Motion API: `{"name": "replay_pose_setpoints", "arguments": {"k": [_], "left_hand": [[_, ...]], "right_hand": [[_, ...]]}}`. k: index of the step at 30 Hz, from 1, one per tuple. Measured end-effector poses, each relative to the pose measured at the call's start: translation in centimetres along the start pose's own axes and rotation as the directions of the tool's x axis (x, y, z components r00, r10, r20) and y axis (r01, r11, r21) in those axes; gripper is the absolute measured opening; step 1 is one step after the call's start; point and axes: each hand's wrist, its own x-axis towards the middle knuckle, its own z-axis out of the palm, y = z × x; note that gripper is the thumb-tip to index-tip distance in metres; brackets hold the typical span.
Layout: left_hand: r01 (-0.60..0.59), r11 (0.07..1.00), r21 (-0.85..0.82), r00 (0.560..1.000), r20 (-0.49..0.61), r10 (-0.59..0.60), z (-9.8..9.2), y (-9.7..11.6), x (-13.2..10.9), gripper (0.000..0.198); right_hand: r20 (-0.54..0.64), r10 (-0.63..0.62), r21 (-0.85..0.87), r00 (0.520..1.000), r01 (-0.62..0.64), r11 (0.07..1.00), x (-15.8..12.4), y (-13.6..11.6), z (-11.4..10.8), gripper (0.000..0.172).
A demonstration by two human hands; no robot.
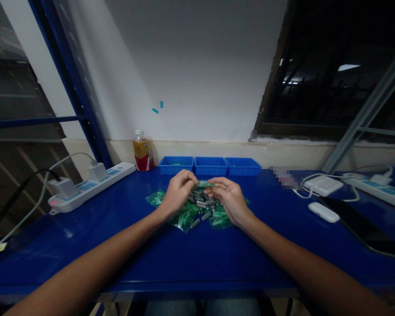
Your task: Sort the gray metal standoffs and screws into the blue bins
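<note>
Bare forearms (95,259) are framing the lower view, one on each side, and leading up to two hands that are meeting near the middle of the blue table (197,259). The left hand (178,191) is curling into a closed pinch, thumb and forefinger gripping one end of a narrow green piece (203,183). The right hand (230,199) is pinching its other end more loosely, the remaining fingers bending. Whether the piece is a small packet or a single part, the blur is hiding. It is spanning the gap between the fingertips, above a pile of grey metal cylinders (201,204).

The step in hand seems to be handling this one piece between both hands; the next move is probably calling for a steady pinch on either end and a clear view of it.

Around the pile, green plastic bags (184,218) are lying partly beneath the hands. Farther back, three blue trays are standing in a row near the wall: a left tray (177,170) showing something greenish inside, a middle tray (211,170) and a right tray (243,170). A drink bottle (142,151) is standing just left of them. Off to the right, a white earbud case (323,212) is lying beside a dark smartphone (365,230).
</note>
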Motion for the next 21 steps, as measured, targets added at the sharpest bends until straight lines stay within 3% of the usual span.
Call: {"name": "replay_pose_setpoints", "arguments": {"k": [15,21], "left_hand": [[0.132,0.972,-0.194,0.991,0.011,-0.133,0.17,0.37,0.08,0.01],[0.131,0.966,-0.222,0.991,0.006,-0.133,0.43,0.3,-0.02,0.014]], "right_hand": [[-0.024,0.004,0.044,1.0,-0.003,0.999,0.12,-0.04,-0.32,0.023],[-0.02,-0.004,0.059,1.0,0.006,0.998,0.1,-0.12,-0.4,0.021]]}}
